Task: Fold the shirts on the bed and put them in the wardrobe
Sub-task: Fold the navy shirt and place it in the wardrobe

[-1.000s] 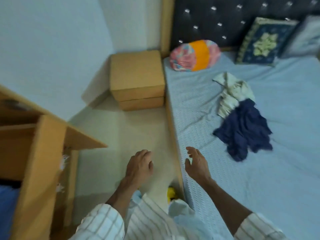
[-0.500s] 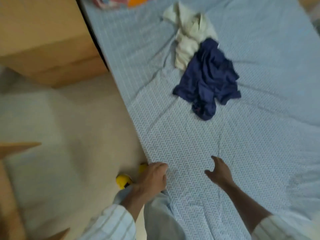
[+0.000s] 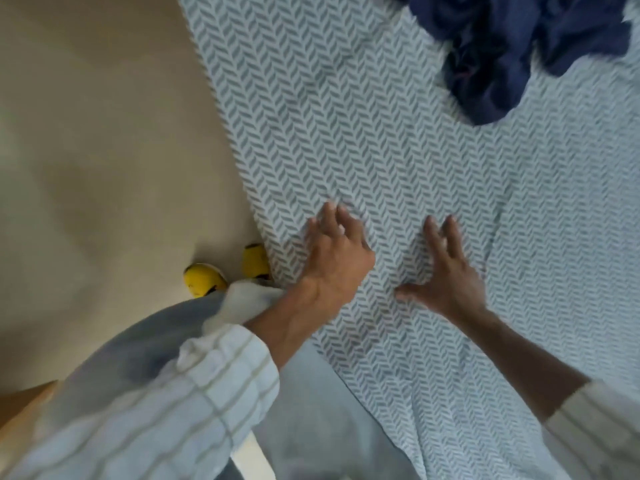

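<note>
Now both hands are down on the bed sheet (image 3: 346, 116), where a second ago they hung in the air over the floor beside the bed and half a second ago they were only reaching the mattress edge; the view has also swung down and in, so the wardrobe door and the bedside box are out of frame. The left hand (image 3: 337, 261) lies with straight, slightly spread fingers on the herringbone sheet near the bed's edge, gripping nothing, and the right hand (image 3: 446, 271) sits just beside it at about 3 o'clock, fingers splayed flat and thumb stuck out, also holding nothing. The navy shirt (image 3: 512, 50) lies crumpled at roughly 1 o'clock from the hands, well apart from them and cut off by the top of the frame; the pale shirt seen earlier behind it is no longer in view. Yellow slippers (image 3: 204, 280) show on the floor (image 3: 97, 133) at 9 o'clock from the left hand. My reading is that the person has leaned onto the bed to reach forward, so folding has not started and the navy shirt looks like the first one to be picked up
</note>
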Demonstrator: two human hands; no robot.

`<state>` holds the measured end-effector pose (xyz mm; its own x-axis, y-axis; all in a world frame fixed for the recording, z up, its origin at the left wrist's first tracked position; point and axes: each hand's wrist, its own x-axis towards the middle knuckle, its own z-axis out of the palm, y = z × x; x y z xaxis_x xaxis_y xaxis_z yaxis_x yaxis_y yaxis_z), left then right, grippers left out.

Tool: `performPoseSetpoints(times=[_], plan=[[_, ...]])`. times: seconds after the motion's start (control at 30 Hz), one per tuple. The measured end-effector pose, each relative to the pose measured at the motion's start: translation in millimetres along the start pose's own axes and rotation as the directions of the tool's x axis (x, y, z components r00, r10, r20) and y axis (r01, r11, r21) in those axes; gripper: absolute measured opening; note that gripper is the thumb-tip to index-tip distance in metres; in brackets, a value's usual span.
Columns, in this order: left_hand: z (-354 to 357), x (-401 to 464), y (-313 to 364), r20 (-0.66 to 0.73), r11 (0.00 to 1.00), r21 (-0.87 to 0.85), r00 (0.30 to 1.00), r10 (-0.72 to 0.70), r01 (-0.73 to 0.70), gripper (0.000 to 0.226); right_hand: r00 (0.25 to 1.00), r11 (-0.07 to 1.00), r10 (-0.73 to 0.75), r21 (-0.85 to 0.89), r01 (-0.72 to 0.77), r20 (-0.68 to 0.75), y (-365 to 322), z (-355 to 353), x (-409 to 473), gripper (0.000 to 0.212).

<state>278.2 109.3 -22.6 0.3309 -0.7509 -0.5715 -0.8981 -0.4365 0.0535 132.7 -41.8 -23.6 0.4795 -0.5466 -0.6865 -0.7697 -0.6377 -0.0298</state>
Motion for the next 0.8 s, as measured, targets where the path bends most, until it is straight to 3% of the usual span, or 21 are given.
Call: performPoseSetpoints(times=[0.07, 0.17, 0.33, 0.4, 0.47, 0.6, 0.7, 0.8], plan=[[-15.6, 14.1, 18.2, 0.060, 0.995, 0.095, 0.998, 0.022, -0.028, 0.044, 1.000, 1.000, -0.016, -0.011, 0.016, -0.023, 3.8, -1.5, -0.1, 0.142], [-39.2, 25.3, 29.5, 0.201, 0.995, 0.073, 0.978, 0.049, -0.064, 0.045, 0.999, 0.999, -0.034, -0.006, 0.034, -0.031, 8.9, 0.6, 0.5, 0.139], [-37.5, 12.3, 45.0, 0.030, 0.989, -0.027, 0.989, -0.142, 0.143, 0.036, 0.979, 0.984, -0.178, 0.011, 0.180, -0.102, 20.5, 3.4, -2.3, 0.138], [-38.1, -0.2, 58.5, -0.039, 0.956, -0.151, 0.965, -0.261, 0.252, 0.035, 0.968, 0.972, -0.236, -0.008, 0.236, -0.089, 22.1, -1.2, -4.1, 0.133], [-32.1, -11.6, 76.9, -0.083, 0.904, -0.265, 0.926, -0.369, 0.336, 0.037, 0.940, 0.947, -0.320, -0.023, 0.319, -0.114, 26.9, -2.8, -8.8, 0.120], [-25.0, -14.6, 88.7, -0.058, 0.825, -0.412, 0.893, -0.447, 0.386, 0.025, 0.878, 0.920, -0.381, -0.022, 0.392, -0.289, 31.5, -19.9, 2.7, 0.056], [-30.2, -14.9, 92.9, -0.026, 0.817, -0.413, 0.892, -0.451, 0.401, 0.019, 0.852, 0.913, -0.347, 0.067, 0.403, -0.392, 35.4, -48.2, 27.4, 0.045], [-35.2, -3.1, 89.7, 0.032, 0.856, -0.338, 0.914, -0.405, 0.391, 0.038, 0.829, 0.905, -0.281, 0.153, 0.396, -0.484, 32.1, -83.9, 66.6, 0.041]])
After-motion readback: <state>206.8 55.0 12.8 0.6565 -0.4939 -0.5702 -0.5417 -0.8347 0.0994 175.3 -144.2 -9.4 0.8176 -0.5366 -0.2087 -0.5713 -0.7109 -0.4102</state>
